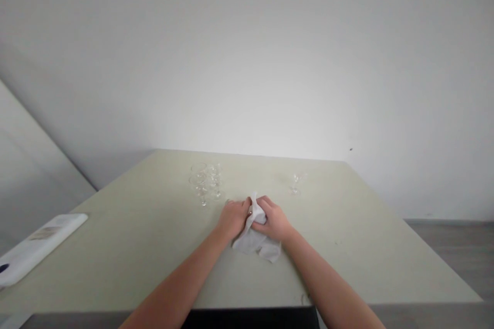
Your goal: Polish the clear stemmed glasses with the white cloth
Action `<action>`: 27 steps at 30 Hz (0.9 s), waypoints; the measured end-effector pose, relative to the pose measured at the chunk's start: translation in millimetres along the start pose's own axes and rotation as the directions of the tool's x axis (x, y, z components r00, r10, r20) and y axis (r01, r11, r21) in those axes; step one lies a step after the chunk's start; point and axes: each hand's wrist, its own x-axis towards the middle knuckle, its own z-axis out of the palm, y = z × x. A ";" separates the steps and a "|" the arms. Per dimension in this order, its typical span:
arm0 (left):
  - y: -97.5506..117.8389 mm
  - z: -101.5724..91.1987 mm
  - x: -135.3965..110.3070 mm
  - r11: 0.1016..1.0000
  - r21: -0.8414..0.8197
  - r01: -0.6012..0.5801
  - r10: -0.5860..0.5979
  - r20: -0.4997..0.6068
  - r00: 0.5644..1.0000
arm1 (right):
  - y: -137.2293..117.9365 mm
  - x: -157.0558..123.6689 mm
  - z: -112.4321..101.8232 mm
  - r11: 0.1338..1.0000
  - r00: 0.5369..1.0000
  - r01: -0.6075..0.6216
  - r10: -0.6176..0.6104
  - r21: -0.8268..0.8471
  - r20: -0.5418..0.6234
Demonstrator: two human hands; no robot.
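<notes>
Near the middle of the table, my left hand (233, 218) is closed around what looks like a clear glass, mostly hidden by the fingers. Only a bit of its edge and a small glint show. Pressed up against it, my right hand (275, 221) grips a white cloth (252, 241), whose lower part hangs down towards the tabletop. Beyond my left hand stand several clear stemmed glasses (201, 185), grouped close together. One more stemmed glass (296, 184) stands apart, beyond and to the right of my right hand.
The pale table (135, 247) reaches back to a plain wall (247, 61). A long white object with a label (46, 241) lies along its left edge. Something black (250, 318) is at the near edge, between my forearms.
</notes>
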 end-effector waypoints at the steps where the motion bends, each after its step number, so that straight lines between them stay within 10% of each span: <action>1: -0.3 0.2 0.8 1.000 -0.004 0.007 -0.007 -0.008 1.000 | -0.9 0.7 1.9 1.000 1.000 -0.008 0.008 0.007 -0.017; 6: 0.0 -1.6 5.6 0.997 0.045 -0.062 0.068 -0.137 0.988 | 7.3 2.9 15.5 0.741 0.877 -0.446 0.474 0.502 0.081; 8: 0.2 -3.2 5.1 0.994 0.046 -0.099 0.103 -0.108 0.989 | 9.5 0.8 15.0 0.677 0.861 -0.483 0.483 0.555 0.160; 14: 0.3 -5.9 1.1 0.999 0.027 -0.031 0.031 -0.002 1.000 | -2.0 -1.9 11.0 0.937 0.968 -0.227 0.248 0.265 -0.049; 19: 2.2 -8.6 1.0 0.992 0.043 -0.116 0.118 -0.050 0.992 | -2.8 -0.3 16.0 0.633 0.833 -0.509 0.534 0.583 0.148; 24: 0.9 -5.2 0.9 0.998 0.058 -0.021 0.015 0.096 0.995 | -2.0 -5.6 8.9 0.927 0.978 -0.198 0.211 0.317 -0.005; 27: 1.1 -4.3 1.4 0.998 0.059 0.036 -0.042 0.091 0.995 | -3.3 -4.4 11.2 0.959 0.986 -0.118 0.143 0.258 -0.082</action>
